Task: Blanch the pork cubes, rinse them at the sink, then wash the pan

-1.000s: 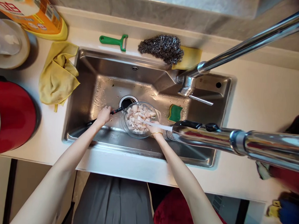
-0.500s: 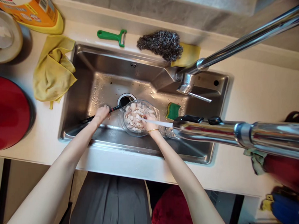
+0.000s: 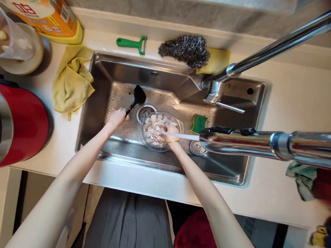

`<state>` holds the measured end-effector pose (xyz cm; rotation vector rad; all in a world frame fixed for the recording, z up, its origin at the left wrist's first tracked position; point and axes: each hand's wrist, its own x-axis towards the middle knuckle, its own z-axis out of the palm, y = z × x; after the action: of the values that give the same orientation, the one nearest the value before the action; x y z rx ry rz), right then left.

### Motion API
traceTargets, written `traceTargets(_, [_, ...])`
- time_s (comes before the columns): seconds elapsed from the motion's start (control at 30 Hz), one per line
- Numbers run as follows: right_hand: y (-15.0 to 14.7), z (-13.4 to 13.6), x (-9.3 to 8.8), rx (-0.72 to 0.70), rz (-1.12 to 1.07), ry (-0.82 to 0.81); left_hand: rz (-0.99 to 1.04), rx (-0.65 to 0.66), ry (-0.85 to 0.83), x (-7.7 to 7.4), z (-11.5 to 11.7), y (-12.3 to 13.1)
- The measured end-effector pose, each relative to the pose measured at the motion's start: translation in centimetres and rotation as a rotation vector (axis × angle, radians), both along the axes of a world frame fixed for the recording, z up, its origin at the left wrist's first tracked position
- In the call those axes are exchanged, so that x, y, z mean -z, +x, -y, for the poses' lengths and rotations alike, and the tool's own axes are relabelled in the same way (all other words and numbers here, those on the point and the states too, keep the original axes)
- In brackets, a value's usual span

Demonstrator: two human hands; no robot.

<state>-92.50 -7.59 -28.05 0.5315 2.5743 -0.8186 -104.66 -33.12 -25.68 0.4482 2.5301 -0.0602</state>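
Note:
In the sink, my left hand (image 3: 117,119) is wrapped round the handle of a black spatula (image 3: 139,95), whose flat head points up and away from me. A clear glass bowl (image 3: 143,142) sits in the sink, holding pale, chopped raw meat pieces (image 3: 155,130). My right hand (image 3: 171,134) is inside the bowl at its right side, fingers curled in among the pieces, a small dark reddish bit showing at the fingertips. From the tap's spray head (image 3: 208,139) a stream of water runs onto this hand.
The steel sink (image 3: 167,78) has a drain (image 3: 146,112), a strainer lid (image 3: 197,147) and a green sponge (image 3: 199,123). Behind it are a green peeler (image 3: 130,43) and steel wool (image 3: 185,50). A yellow cloth (image 3: 72,79) and red appliance (image 3: 28,123) stand left.
My left hand has lifted the spatula off the drain; its head now points up and away, baring the drain. My right hand stays in the bowl. The view has shifted left.

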Motion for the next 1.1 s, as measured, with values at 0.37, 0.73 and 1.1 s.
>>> traceTargets(0.37, [0.5,-3.9,-1.4,0.535,0.139,-0.813,0.115,-0.308,0.012,3.9,-0.2,0.9])
traceTargets(0.73, [-3.5,-4.2,-0.6,0.527,-0.015,-0.652,-0.024,-0.294,0.024,3.1,-0.5,2.1])
traceTargets(1.1, [1.1,0.3,0.2,0.301,0.059,-0.429,0.078,-0.223,0.473,2.6,-4.6,5.3])
